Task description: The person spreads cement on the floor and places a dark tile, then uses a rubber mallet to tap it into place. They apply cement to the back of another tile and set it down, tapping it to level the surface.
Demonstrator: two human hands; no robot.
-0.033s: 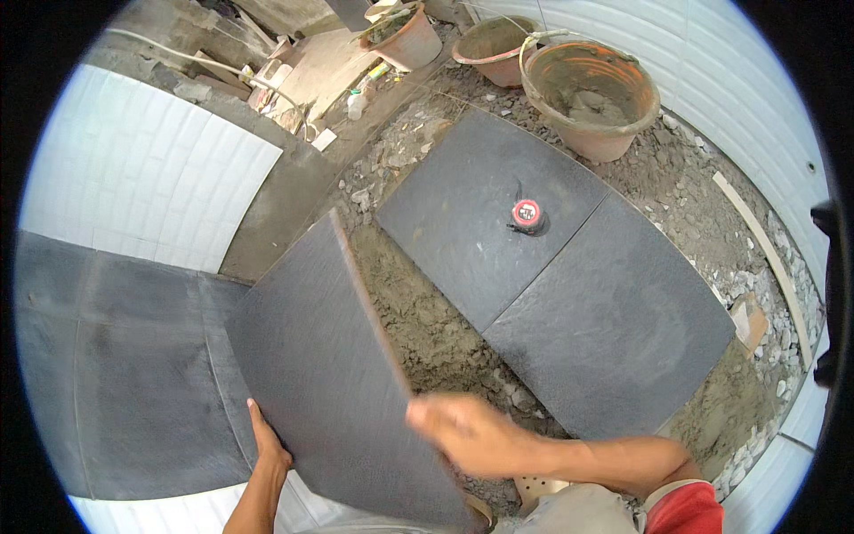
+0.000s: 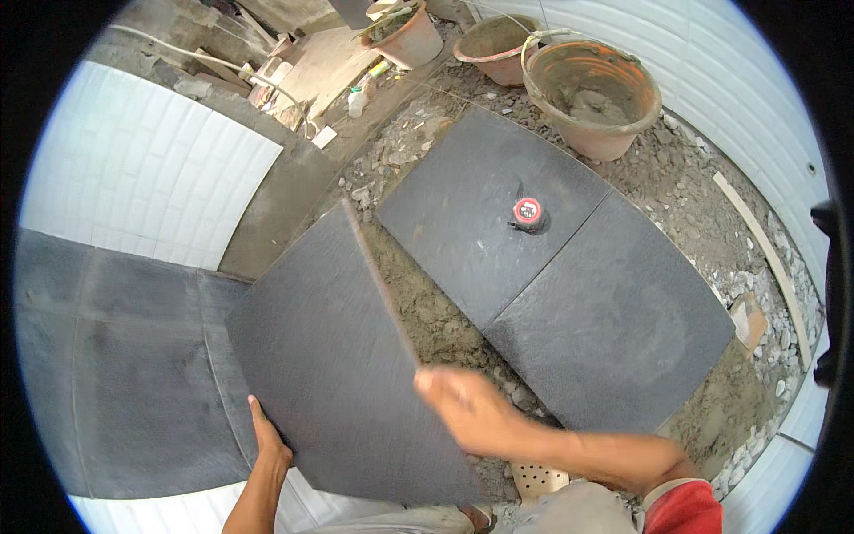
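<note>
A large dark grey tile (image 2: 334, 356) is held tilted above a bed of mortar (image 2: 436, 325). My left hand (image 2: 269, 438) grips its lower left edge, thumb on the upper face and the other fingers hidden beneath. On the opposite edge, my right hand (image 2: 471, 411) is closed around the tile, slightly blurred by motion. Beyond the mortar, two matching tiles lie side by side, a far tile (image 2: 489, 205) and a near tile (image 2: 614, 320). A round tape measure (image 2: 527, 214) with a red and white face rests on the far one.
Mortar fills an orange bucket (image 2: 592, 107) at the back right, beside another tub (image 2: 500, 49) and a planter-like bucket (image 2: 405, 36). White wall tiles (image 2: 142, 151) rise at left above dark tiles (image 2: 142, 365). A pale strip (image 2: 765, 258) lies on rubble along the right wall.
The tile's right edge has shifted a little to the right and lower over the mortar, with my right hand moving along with it. My left hand has barely moved.
</note>
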